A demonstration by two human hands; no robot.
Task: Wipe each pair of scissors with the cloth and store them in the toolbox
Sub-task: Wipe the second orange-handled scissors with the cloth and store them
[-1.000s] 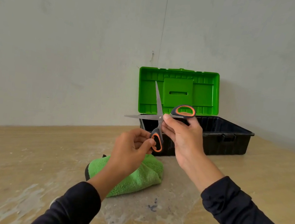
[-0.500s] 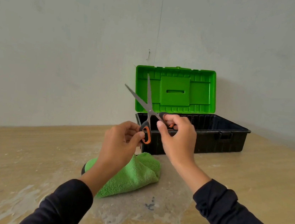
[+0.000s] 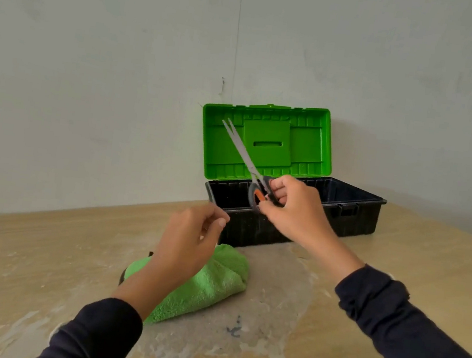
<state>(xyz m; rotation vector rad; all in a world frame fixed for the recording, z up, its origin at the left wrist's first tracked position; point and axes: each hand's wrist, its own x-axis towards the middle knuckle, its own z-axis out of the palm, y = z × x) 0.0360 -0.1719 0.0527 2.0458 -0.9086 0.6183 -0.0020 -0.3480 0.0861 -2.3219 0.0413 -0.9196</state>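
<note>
Desk (image 3: 27,242) of pale wood with a whitish smeared patch in the middle, plain grey wall behind. Left hand (image 3: 188,241) hovers above the desk in a dark sleeve, fingers curled loosely inward with thumb near the fingertips — its grip holds nothing and touches nothing. Under and just behind that forearm lies the green cloth (image 3: 209,285), folded in a lump on the desk, with a dark edge poking out at its left end; what that edge belongs to can't be told. Cloth sits just in front of the toolbox, near but not touching as far as can be seen.

Scissors (image 3: 242,150) are in the air, right of the left hand and well apart from it. Blades nearly together, only a small gap at the tips, pointing up and to the left across the green lid. Grey-and-orange handles sit low, inside the right hand (image 3: 293,212) — its grip is pressed around the handle loops, fingers wrapped, one orange-lined loop showing at the left of the knuckles.

Toolbox (image 3: 351,220) stands open at the back of the desk: black tub, green lid upright against the wall. Scissors hang in front of its left half, above the front rim, not inside. No readable brand or writing anywhere.
</note>
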